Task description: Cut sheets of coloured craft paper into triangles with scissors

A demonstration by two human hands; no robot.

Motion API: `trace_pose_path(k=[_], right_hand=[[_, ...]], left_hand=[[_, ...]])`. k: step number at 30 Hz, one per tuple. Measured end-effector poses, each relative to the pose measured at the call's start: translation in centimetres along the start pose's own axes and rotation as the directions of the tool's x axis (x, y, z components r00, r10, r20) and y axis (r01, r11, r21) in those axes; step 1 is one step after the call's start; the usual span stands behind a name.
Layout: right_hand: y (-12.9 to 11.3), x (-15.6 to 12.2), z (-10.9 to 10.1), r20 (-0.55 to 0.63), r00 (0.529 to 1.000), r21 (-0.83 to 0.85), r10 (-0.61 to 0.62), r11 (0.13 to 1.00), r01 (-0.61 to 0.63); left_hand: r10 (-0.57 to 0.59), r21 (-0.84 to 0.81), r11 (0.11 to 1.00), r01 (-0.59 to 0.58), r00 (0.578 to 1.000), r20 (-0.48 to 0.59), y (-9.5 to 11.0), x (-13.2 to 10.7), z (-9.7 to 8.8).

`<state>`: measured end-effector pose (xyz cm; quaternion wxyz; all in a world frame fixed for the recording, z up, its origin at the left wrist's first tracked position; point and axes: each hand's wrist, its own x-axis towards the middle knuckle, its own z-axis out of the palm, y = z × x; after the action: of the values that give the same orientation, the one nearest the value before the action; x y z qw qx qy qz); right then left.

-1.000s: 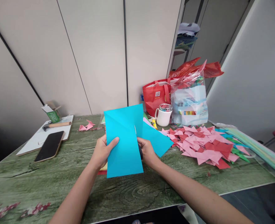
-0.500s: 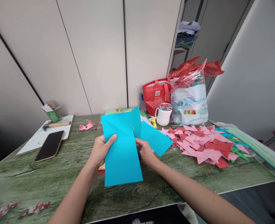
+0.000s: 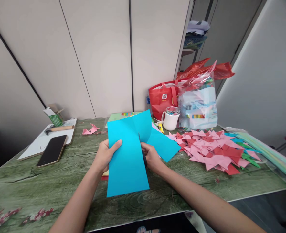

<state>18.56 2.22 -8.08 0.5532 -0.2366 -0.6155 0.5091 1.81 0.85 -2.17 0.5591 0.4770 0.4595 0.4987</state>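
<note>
One green desk (image 3: pixel 67 181) spans the view, and over it, between the two hands, a blue sheet (image 3: pixel 126 161) is held up; its unsupported lower end could sway and pull the cut off line. Another blue piece (image 3: pixel 164 147) looks close behind, so the scissors might nick it if they dipped. The hands are apart: the left hand (image 3: pixel 107 153) pinches the sheet's left edge, thumb in front, and a loose pinch could let it twist. The right hand (image 3: pixel 153 157) grips the scissors (image 3: pixel 144 160) at the slit, where a tilted wrist could cause a tear.
</note>
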Motion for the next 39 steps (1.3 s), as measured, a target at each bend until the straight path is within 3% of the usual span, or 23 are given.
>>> trace_pose_path(k=[6, 10, 12, 14, 16, 17, 18, 20, 21, 23, 25, 27, 30, 33, 36, 39], right_hand=[[-0.6, -0.1, 0.2, 0.006, 0.999, -0.014, 0.031, 0.999, -0.031], [-1.1, -0.2, 0.5, 0.008, 0.999, -0.011, 0.034, 0.999, -0.034], [-1.3, -0.2, 0.6, 0.004, 0.999, -0.045, 0.033, 0.998, -0.033], [-1.4, -0.3, 0.7, -0.005, 1.000, -0.079, 0.020, 0.997, -0.020], [-1.4, -0.4, 0.8, 0.001, 1.000, -0.087, 0.011, 0.996, -0.011], [-1.4, -0.4, 0.8, 0.012, 1.000, -0.076, 0.011, 0.997, -0.010], [-1.5, -0.4, 0.9, 0.030, 0.999, -0.058, 0.012, 0.998, -0.010], [-1.5, -0.5, 0.9, 0.071, 0.997, -0.015, 0.015, 1.000, -0.014], [-1.5, -0.5, 1.0, 0.090, 0.996, 0.001, 0.014, 1.000, -0.015], [-1.5, -0.5, 1.0, 0.116, 0.993, 0.007, 0.011, 1.000, -0.012], [-1.5, -0.5, 0.9, 0.125, 0.992, -0.024, 0.008, 1.000, -0.005], [-1.5, -0.6, 0.9, 0.116, 0.993, -0.082, -0.007, 0.996, 0.016], [-1.5, -0.7, 0.7, 0.098, 0.994, -0.175, -0.046, 0.983, 0.063], [-1.6, -0.8, 0.6, 0.035, 0.996, -0.280, -0.081, 0.956, 0.088], [-1.7, -0.8, 0.6, -0.024, 0.996, -0.341, -0.085, 0.937, 0.072], [-2.0, -0.8, 0.8, -0.002, 0.998, -0.262, -0.062, 0.963, 0.059]], left_hand=[[0.088, 0.013, 0.996, -0.088, 0.996, 0.021, 0.1, -0.2, 0.0], [0.163, -0.064, 0.985, -0.159, 0.984, 0.066, 0.4, -0.1, 0.0], [0.246, -0.060, 0.968, -0.245, 0.969, 0.014, 0.6, 0.2, -0.1], [0.415, 0.065, 0.910, -0.410, 0.903, -0.109, 0.9, 0.4, -0.4], [0.609, 0.325, 0.778, -0.538, 0.771, -0.184, 1.4, 0.4, -0.6], [0.688, 0.469, 0.686, -0.556, 0.705, -0.172, 1.8, 0.3, -0.6], [0.730, 0.595, 0.596, -0.540, 0.672, -0.121, 2.2, 0.3, -0.6], [0.768, 0.732, 0.432, -0.526, 0.641, 0.008, 3.4, 0.3, -0.3], [0.766, 0.757, 0.376, -0.535, 0.639, 0.071, 4.0, 0.5, -0.1], [0.705, 0.748, 0.362, -0.556, 0.688, 0.170, 5.3, 1.1, 0.4], [0.586, 0.711, 0.455, -0.537, 0.781, 0.216, 6.6, 1.8, 0.8], [0.438, 0.682, 0.514, -0.521, 0.843, 0.314, 7.9, 2.6, 1.1], [0.288, 0.682, 0.509, -0.526, 0.850, 0.441, 9.4, 3.1, 1.5], [0.178, 0.646, 0.603, -0.468, 0.868, 0.463, 10.4, 3.2, 2.0], [0.152, 0.613, 0.657, -0.439, 0.873, 0.463, 10.9, 3.4, 2.7], [0.149, 0.602, 0.643, -0.474, 0.848, 0.509, 11.1, 3.9, 3.3]])
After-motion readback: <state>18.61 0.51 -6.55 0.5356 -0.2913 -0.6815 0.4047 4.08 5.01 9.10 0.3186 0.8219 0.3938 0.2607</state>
